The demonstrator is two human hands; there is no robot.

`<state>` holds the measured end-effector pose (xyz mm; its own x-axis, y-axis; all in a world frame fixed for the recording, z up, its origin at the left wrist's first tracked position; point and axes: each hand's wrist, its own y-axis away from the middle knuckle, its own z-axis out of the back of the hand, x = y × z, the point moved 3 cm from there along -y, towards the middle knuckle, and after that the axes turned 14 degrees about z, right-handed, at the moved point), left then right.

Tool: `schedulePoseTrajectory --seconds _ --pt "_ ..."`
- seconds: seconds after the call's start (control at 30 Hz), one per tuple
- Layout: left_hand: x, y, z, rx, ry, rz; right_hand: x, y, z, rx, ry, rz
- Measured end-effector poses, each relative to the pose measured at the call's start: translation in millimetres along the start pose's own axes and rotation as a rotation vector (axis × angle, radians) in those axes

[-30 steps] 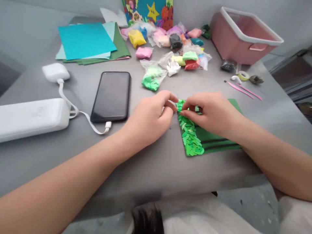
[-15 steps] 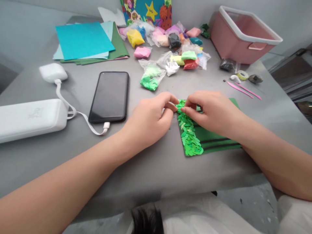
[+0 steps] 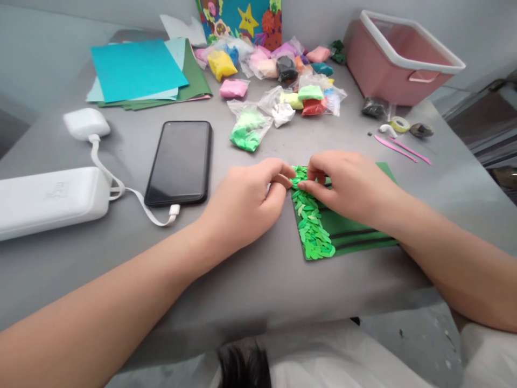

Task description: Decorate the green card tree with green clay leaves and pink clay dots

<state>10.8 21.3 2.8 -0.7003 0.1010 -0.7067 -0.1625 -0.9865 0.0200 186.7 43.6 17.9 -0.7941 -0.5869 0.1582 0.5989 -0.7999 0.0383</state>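
Observation:
A dark green sheet (image 3: 355, 229) with black stripes lies on the grey table. Along its left side runs a band of small light-green clay leaf pieces (image 3: 313, 231). My left hand (image 3: 252, 202) rests at the band's upper left edge, fingertips bent together near the leaves; whatever they pinch is too small to make out. My right hand (image 3: 347, 180) hovers over the sheet's upper part, thumb and forefinger curled close together on the band. Anything between those fingertips cannot be made out. The hands hide part of the sheet.
A black phone (image 3: 180, 161) is cabled to a white power bank (image 3: 56, 202) on the left. Bags of coloured clay (image 3: 248, 129) lie behind the hands. Stacked coloured sheets (image 3: 137, 70), a pink bin (image 3: 396, 70) and pink modelling tools (image 3: 398, 148) are farther back.
My right thumb and forefinger have parted slightly, showing more of the leaf band between the hands. My left hand stays nearly in place. The whole view has shifted slightly.

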Motion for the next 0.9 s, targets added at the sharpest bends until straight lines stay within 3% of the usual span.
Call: schedulePoseTrajectory --seconds 0.37,0.43,0.53,0.63,0.73,0.9 --pt "-2 1 4.3 -0.016 0.111 0.039 -3 1 1 -0.014 -0.017 0.016" --pt "-2 -1 5.3 -0.031 0.178 0.030 -2 2 4 -0.062 -0.028 0.033" --pt "0 -3 4.7 -0.029 0.337 0.065 1 5 13 -0.236 -0.074 0.076" --pt "1 -5 1.9 0.053 0.647 0.171 8 9 21 -0.382 -0.118 0.195" --pt "0 -3 -1.0 0.184 0.902 0.280 13 13 23 -0.421 -0.145 0.311" --pt "-6 -1 -1.1 0.289 0.988 0.286 14 17 24 -0.449 -0.126 0.273"
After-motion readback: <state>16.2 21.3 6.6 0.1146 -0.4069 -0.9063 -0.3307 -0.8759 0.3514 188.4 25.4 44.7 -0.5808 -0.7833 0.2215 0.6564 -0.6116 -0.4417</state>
